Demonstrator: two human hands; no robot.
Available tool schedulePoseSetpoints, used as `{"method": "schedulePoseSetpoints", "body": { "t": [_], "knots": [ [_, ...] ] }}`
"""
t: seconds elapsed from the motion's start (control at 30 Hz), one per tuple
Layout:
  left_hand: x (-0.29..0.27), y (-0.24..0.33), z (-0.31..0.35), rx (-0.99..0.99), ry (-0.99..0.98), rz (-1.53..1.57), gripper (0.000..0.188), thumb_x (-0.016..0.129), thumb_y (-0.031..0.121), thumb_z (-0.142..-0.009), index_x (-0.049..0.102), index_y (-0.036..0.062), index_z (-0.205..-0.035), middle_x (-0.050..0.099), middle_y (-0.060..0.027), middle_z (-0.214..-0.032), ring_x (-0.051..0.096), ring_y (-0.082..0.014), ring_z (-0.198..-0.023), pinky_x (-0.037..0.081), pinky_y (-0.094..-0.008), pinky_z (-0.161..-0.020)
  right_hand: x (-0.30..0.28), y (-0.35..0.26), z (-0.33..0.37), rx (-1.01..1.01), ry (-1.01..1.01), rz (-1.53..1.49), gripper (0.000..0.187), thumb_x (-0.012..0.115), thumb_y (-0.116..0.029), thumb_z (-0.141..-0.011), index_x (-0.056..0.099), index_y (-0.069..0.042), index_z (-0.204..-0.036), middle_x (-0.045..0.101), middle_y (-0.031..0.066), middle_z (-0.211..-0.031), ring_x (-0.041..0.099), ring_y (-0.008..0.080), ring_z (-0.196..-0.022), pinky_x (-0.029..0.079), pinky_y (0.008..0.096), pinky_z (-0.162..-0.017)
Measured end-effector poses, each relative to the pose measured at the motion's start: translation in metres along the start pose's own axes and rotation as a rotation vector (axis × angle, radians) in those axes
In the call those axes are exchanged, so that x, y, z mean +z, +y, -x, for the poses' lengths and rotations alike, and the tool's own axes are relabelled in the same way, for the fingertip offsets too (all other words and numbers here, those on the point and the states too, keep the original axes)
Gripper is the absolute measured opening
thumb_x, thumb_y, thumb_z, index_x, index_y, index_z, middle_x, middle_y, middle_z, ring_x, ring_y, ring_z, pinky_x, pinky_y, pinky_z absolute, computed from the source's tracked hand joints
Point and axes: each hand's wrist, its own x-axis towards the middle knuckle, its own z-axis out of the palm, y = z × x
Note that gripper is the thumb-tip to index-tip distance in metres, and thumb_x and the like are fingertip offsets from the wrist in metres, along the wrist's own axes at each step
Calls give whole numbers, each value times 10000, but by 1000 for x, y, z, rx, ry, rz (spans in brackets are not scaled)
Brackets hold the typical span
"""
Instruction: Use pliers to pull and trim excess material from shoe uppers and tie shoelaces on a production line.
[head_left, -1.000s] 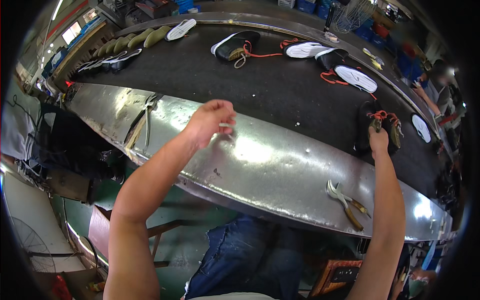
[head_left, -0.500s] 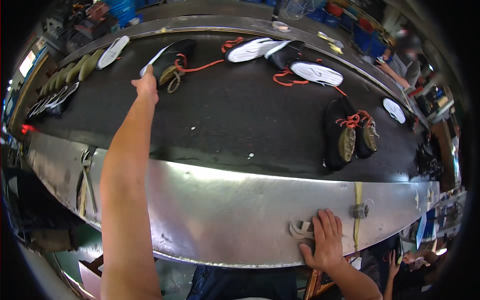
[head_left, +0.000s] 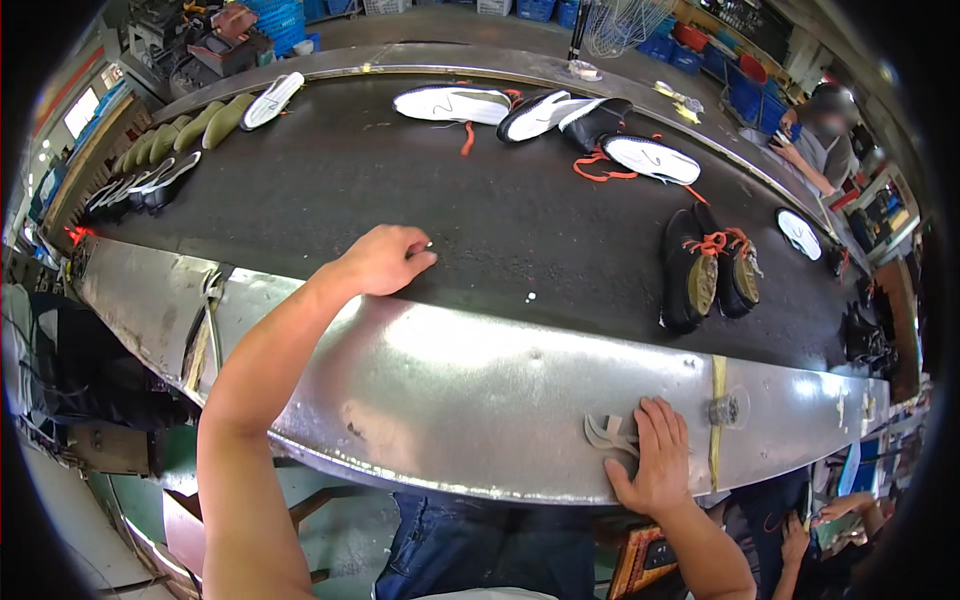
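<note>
My left hand (head_left: 388,262) hovers over the near edge of the black belt (head_left: 330,215), fingers curled and thumb apart. A small white speck shows by its fingertips; I cannot make out anything held. My right hand (head_left: 656,460) lies with fingers stretched over the handles of metal pincers (head_left: 610,435), on the metal ledge (head_left: 480,390). Across the belt's far side, a shoe (head_left: 452,104) lies white sole up with a red lace. Right of it are another upturned shoe (head_left: 540,115) and a further one (head_left: 652,160). A pair of black shoes (head_left: 690,270) with red laces lies nearer.
Olive shoe forms (head_left: 228,120) and black-and-white shoes (head_left: 165,182) line the left end. A small clear cup (head_left: 730,409) and yellow strap (head_left: 717,430) are on the ledge. Across the belt is a co-worker (head_left: 815,150); another person's hands (head_left: 795,540) show at lower right.
My left hand has let go of the shoe at the back left and come nearer. That shoe now lies sole up, closer to the others. My right hand stays by the pincers. The view has shifted.
</note>
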Motion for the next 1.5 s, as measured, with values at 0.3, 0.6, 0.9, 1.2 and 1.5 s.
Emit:
{"method": "schedulePoseSetpoints", "body": {
  "t": [0.3,0.6,0.9,1.2,1.5],
  "knots": [
    [54,-33,91,40,329,-334,465,516,459,-1007,704,65,-1167,678,-148,-1206,591,-334,-1196,400,-457,-1084,13,-8,20,17,226,12,656,726,-348,-802,528,57,-1279,541,228,-1349,487,417,-1286,345,556,-1096],
    [53,-16,82,-52,378,-302,470,529,460,-994,718,39,-1086,708,-190,-1126,626,-369,-1132,440,-456,-1051,15,-13,40,140,213,96,529,658,-357,-907,580,32,-1258,622,199,-1278,556,369,-1228,401,536,-1042],
    [-22,-4,30,-260,-37,-343,653,528,606,-965,730,-9,-877,713,-242,-862,693,-415,-910,539,-500,-817,6,10,55,-7,180,63,552,599,-264,-863,552,69,-1300,579,252,-1288,538,450,-1225,383,573,-1045],
    [-43,-93,-265,-266,660,-383,1139,799,494,-803,111,85,-1613,38,-216,-1684,71,-438,-1547,266,-578,-1199,2,4,24,5,153,-79,471,577,-283,-879,623,91,-1160,637,282,-1161,605,476,-1081,471,606,-908],
    [-78,-96,-323,-347,302,-463,957,793,664,-740,518,-36,-1332,643,-244,-1298,623,-383,-1212,483,-423,-1037,0,2,6,76,143,-77,436,571,-340,-944,674,50,-1111,672,231,-1122,621,420,-1065,503,548,-899]
  ]
}}
